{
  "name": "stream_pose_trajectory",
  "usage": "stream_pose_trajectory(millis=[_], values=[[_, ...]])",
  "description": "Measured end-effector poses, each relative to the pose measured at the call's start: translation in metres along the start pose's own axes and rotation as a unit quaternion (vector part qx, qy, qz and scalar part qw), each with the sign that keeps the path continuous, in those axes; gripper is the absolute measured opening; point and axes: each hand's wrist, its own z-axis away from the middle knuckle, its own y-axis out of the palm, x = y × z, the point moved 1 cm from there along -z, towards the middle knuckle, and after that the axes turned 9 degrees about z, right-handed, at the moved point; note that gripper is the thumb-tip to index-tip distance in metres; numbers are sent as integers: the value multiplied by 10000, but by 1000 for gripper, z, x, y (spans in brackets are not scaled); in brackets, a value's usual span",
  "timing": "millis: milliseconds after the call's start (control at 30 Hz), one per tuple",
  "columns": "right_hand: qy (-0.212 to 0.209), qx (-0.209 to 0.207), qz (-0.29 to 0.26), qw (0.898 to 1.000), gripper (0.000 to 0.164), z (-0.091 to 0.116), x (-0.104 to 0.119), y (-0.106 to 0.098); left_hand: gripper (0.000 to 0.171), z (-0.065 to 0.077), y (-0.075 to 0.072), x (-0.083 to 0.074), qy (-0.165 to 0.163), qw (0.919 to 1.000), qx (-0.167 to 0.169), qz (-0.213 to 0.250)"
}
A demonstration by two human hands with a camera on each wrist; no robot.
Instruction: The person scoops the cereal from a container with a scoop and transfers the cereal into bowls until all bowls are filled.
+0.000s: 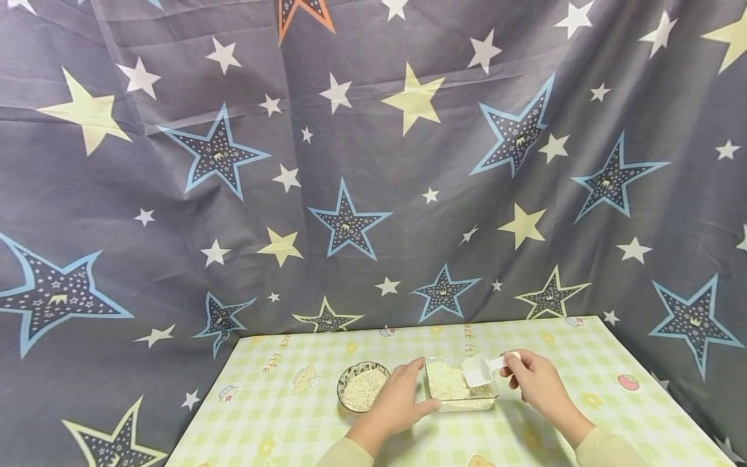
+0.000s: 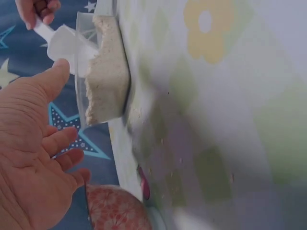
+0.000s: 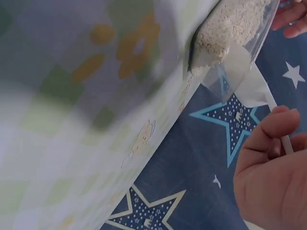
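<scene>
A white scoop (image 1: 477, 371) dips into a clear rectangular container (image 1: 465, 407) of pale oat-like flakes (image 1: 446, 381). My right hand (image 1: 539, 383) pinches the scoop's handle (image 3: 271, 101) between thumb and fingers, at the container's right. In the right wrist view the scoop's bowl sits tilted inside the container, partly behind its wall. My left hand (image 1: 399, 402) is at the container's left, thumb and fingers spread. Its thumb reaches the near left corner; whether it touches, I cannot tell. The left wrist view shows its palm (image 2: 29, 143) with nothing held.
Left of my left hand stands a round patterned bowl (image 1: 344, 375) holding similar flakes, partly covered by that hand. Both containers stand on a green-and-white checked tablecloth (image 1: 280, 408). A few crumbs lie on the cloth. A dark star-patterned curtain (image 1: 373, 272) hangs behind the table.
</scene>
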Motion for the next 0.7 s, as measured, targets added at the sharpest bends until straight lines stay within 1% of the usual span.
stream_pose_trajectory(millis=[67, 100, 167, 300, 433, 533, 600, 700], values=[[-92, 104, 134, 9998, 36, -1, 0, 5, 91, -2, 4, 0, -90, 9999, -3, 68], [-66, 175, 116, 9998, 36, -2, 0, 7, 90, -3, 6, 0, -130, 9999, -5, 87], [45, 276, -1, 9996, 37, -3, 0, 10, 89, -5, 9, 1, -166, 9998, -16, 72], [412, 430, -371, 9975, 39, -5, -4, 14, 87, -8, 12, 2, -197, 9998, -6, 24], [729, 722, -760, 9918, 38, -6, -10, 19, 88, -10, 13, 2, -265, 9996, 8, 27], [909, 905, -1037, 9863, 39, -3, -12, 26, 89, -11, 11, 1, -248, 9997, 26, -8], [948, 958, -1134, 9844, 41, -1, -11, 31, 90, -12, 11, 2, -229, 9997, 6, -92], [956, 906, -1233, 9836, 39, 2, -7, 39, 91, -12, 10, 3, -216, 9996, -37, -154]])
